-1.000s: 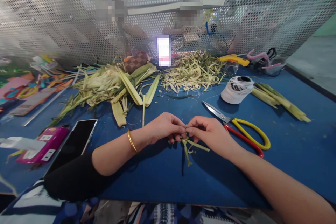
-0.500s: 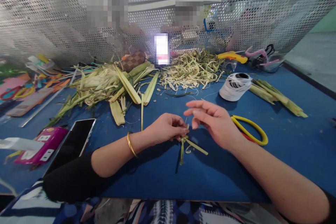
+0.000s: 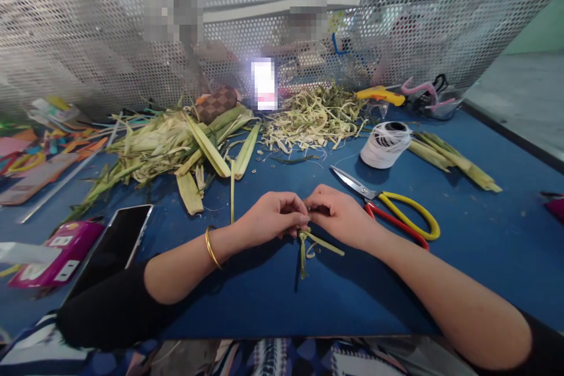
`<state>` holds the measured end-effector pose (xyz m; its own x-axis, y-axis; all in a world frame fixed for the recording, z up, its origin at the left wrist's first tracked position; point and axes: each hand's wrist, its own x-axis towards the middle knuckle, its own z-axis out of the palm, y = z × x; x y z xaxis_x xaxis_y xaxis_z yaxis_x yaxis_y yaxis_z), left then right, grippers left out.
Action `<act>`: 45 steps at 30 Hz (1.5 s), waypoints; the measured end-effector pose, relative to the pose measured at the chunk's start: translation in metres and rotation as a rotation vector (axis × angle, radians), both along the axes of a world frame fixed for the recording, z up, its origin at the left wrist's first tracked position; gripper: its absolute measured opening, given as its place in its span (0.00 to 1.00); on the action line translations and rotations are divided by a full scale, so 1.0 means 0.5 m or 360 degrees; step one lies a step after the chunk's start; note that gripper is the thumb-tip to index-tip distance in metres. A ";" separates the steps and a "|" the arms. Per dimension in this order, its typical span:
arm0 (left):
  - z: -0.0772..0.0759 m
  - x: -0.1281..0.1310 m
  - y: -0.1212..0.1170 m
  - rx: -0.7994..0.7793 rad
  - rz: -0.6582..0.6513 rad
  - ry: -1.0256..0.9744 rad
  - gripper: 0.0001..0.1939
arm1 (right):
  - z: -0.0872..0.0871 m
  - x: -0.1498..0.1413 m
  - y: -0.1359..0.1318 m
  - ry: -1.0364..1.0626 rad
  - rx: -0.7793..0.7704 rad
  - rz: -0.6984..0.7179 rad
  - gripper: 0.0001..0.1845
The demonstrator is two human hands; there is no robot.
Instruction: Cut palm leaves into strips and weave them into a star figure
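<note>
Blue table [image 3: 484, 258]; perforated metal screen [image 3: 88, 23] behind; grey floor [image 3: 524, 94].

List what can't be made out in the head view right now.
- Leaf strips: the top, where the left hand and right hand pinch them, is hidden by the fingers; any knot or thread there can't be seen.
- Scissors: the red handle is partly behind the right hand.
- Pink thing: cut off by the right edge.
- People behind the mesh screen: blurred by the mesh.
</note>
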<state>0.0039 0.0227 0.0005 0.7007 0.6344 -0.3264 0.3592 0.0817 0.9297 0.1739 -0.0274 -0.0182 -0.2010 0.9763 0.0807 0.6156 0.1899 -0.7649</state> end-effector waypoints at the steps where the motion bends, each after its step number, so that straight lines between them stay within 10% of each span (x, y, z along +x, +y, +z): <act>1: 0.000 0.000 0.000 -0.0004 0.0012 0.0001 0.07 | 0.000 0.001 0.001 0.0017 -0.0007 -0.0022 0.07; 12: 0.013 0.002 0.012 -0.0254 0.0180 0.0018 0.09 | 0.010 -0.001 -0.018 -0.0043 0.0470 -0.0062 0.07; 22: 0.008 -0.001 0.018 -0.0284 0.0167 -0.0051 0.11 | 0.003 0.005 -0.003 0.0288 0.0128 -0.0248 0.06; 31: 0.012 0.004 0.023 -0.0325 0.0359 -0.0040 0.06 | 0.021 0.010 -0.026 -0.0496 0.0744 0.0074 0.12; 45: 0.009 0.003 0.018 -0.0061 0.0350 -0.0031 0.12 | 0.018 0.018 -0.008 0.0000 -0.0127 -0.0203 0.07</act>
<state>0.0055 0.0316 0.0049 0.5535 0.7599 -0.3409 0.3108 0.1913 0.9310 0.1831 -0.0313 -0.0092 -0.0747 0.9972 0.0020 0.6310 0.0488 -0.7742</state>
